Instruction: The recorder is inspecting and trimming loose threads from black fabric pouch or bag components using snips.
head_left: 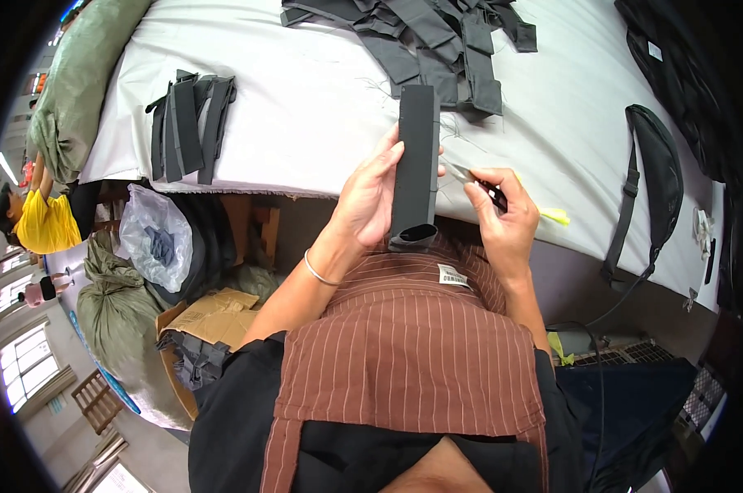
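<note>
My left hand (pixel 365 199) is closed on a dark grey fabric strip (pixel 416 152), a long folded piece held upright over the table's near edge, its lower end curling into a loop. My right hand (pixel 505 220) grips thread snips (pixel 456 170), whose pale blades point at the strip's right edge. Whether the blades touch the cloth I cannot tell. A yellow ribbon (pixel 555 215) sticks out beside the right hand. Beyond the strip lies a loose pile of similar dark strips (pixel 425 37) with stray threads. Further left, several strips sit in a neat stack (pixel 189 127).
A white-covered table (pixel 305 115) spans the front. On its right lie a black waist bag (pixel 657 177) and dark fabric. Green sacks (pixel 121 320), a clear plastic bag (pixel 156 238) and a cardboard box (pixel 215 316) stand at left. A person in yellow (pixel 47 220) works beyond.
</note>
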`<act>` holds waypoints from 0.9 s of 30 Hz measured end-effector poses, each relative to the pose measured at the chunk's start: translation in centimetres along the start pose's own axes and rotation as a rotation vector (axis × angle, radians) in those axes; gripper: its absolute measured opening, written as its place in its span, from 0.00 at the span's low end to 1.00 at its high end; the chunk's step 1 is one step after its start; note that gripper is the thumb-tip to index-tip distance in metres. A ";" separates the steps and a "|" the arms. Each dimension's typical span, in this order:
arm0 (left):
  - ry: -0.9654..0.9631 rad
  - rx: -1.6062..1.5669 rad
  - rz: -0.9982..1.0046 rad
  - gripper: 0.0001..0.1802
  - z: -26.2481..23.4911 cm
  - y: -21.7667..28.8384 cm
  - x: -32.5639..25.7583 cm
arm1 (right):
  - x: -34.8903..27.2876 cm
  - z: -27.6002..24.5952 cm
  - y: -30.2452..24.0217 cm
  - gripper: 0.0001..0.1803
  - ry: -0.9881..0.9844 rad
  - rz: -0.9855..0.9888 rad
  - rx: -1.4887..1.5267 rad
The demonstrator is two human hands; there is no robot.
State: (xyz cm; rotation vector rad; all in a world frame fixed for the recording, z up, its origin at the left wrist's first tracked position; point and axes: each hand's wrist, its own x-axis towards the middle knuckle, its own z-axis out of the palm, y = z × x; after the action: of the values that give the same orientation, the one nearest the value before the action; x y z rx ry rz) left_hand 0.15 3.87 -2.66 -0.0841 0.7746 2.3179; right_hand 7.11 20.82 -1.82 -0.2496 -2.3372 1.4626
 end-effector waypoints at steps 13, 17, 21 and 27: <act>0.000 -0.117 -0.015 0.21 -0.8 -0.1 0.3 | -1.6 -0.2 -0.1 0.09 -0.071 -0.036 -0.001; 0.003 -0.095 -0.020 0.21 -0.4 0.0 0.2 | -1.6 -0.2 -0.4 0.08 -0.076 -0.036 -0.029; -0.005 -0.112 -0.029 0.20 -0.6 -0.3 0.3 | -1.2 0.1 -0.4 0.08 -0.070 -0.138 -0.111; -0.001 -0.150 -0.053 0.19 -1.4 0.0 0.8 | -1.7 -1.0 -1.8 0.19 -0.217 0.046 0.110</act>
State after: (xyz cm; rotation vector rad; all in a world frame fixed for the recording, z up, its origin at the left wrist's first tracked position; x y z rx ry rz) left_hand -0.70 3.55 -3.98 -0.1682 0.5905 2.3221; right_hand 9.17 20.33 -0.21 -0.1207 -2.4207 1.7114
